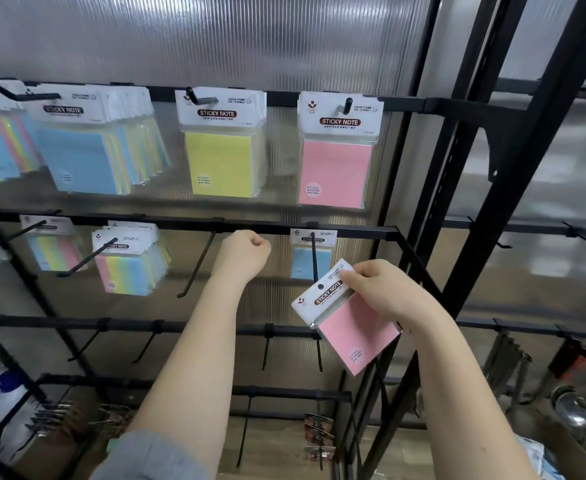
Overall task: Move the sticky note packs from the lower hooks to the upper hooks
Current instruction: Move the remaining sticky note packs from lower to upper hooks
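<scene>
My right hand [385,292] pinches the white header card of a pink sticky note pack [350,327], tilted and held free in front of the lower rail. Behind it a blue pack [305,261] hangs on the lower right hook [314,258]. My left hand [245,251] is raised as a curled fist just below the lower rail [187,223], holding nothing I can see. On the upper rail hang a pink pack [336,168], a yellow pack [222,161] and a thick bunch of blue-fronted packs [87,150]. More multicoloured packs [129,261] hang on lower left hooks.
An empty lower hook [198,265] juts out left of my left hand. Bare black hooks line the rails below [267,344]. Black frame uprights [513,188] stand at the right. Binder clips [319,434] hang near the bottom, and clutter lies on the floor at right.
</scene>
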A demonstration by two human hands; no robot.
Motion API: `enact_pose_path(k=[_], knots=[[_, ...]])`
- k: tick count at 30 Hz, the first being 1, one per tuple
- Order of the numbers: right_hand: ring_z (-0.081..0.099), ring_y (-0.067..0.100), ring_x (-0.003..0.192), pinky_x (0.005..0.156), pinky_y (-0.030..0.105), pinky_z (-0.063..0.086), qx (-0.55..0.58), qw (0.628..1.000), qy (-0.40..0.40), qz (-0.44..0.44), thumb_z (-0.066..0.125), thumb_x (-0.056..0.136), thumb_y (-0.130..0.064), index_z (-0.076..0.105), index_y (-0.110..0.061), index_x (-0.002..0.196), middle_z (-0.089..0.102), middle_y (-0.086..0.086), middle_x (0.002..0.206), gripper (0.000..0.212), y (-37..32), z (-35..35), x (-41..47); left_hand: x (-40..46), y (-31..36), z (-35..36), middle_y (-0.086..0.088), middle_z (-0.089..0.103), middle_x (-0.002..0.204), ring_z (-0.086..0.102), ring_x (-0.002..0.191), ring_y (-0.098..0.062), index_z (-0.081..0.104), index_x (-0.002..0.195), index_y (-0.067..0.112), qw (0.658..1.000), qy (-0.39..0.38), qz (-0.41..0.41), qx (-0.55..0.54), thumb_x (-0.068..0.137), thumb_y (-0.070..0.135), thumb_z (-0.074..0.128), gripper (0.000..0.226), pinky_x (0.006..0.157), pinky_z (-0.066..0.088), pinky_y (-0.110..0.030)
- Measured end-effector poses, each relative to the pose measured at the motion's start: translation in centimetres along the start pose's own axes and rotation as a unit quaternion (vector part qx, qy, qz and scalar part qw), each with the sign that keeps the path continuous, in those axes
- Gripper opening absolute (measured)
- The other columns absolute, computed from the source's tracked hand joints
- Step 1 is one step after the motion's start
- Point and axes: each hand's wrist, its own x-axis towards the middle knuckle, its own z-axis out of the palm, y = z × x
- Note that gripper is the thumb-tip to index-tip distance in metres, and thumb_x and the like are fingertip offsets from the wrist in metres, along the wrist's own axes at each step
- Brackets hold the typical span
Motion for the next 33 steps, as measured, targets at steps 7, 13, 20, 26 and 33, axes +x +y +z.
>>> enact_pose_path(k=[7,13,20,26,33], knots=[[0.062,0.02,0.075,0.075,0.033,0.045,0.05,0.997,0.053,0.014,0.046,0.098,-0.032,0.069,-0.012,0.083,0.072,0.004,0.084,0.035,0.1,-2.3,-0.3,3.0,1.2,2.8,-0.015,0.054,0.127,0.052,0.113,-0.029,0.044,0.133,-0.003,0.989,-0.125,-0.059,0.044,0.098,0.024,0.046,0.044,0.086,0.041,-0.032],[0.061,0.02,0.074,0.075,0.033,0.043,0.124,0.986,0.104,0.032,0.05,0.097,-0.032,0.07,-0.017,0.073,0.073,0.002,0.079,0.034,0.1,-3.5,-0.4,4.6,1.9,5.0,-0.015,0.046,0.14,0.044,0.127,-0.03,0.043,0.137,0.006,0.977,-0.193,-0.084,0.014,0.1,0.04,0.036,0.05,0.101,0.037,-0.037],[0.062,0.021,0.071,0.074,0.034,0.044,0.163,0.98,0.109,0.039,0.051,0.097,-0.029,0.07,-0.014,0.075,0.074,0.004,0.077,0.032,0.2,-4.3,-0.8,5.3,1.1,7.2,-0.019,0.051,0.124,0.048,0.115,-0.029,0.043,0.135,-0.001,0.975,-0.168,-0.133,-0.052,0.1,0.043,0.037,0.056,0.093,0.037,-0.035],[0.065,0.023,0.078,0.079,0.036,0.045,0.168,0.978,0.114,0.042,0.05,0.097,-0.03,0.07,-0.017,0.075,0.075,0.002,0.078,0.032,0.4,-4.7,-1.6,4.3,0.6,7.8,-0.009,0.056,0.086,0.049,0.086,-0.023,0.055,0.115,0.0,0.976,-0.116,-0.12,-0.141,0.101,0.035,0.04,0.04,0.072,0.035,-0.027],[0.063,0.023,0.078,0.079,0.036,0.043,0.208,0.969,0.121,0.057,0.049,0.097,-0.03,0.07,-0.015,0.074,0.074,0.006,0.081,0.034,1.1,-4.9,-3.1,1.6,0.6,7.2,-0.003,0.045,0.07,0.04,0.058,-0.013,0.046,0.085,0.009,0.989,-0.059,-0.044,-0.129,0.102,0.029,0.035,0.029,0.05,0.029,-0.026]])
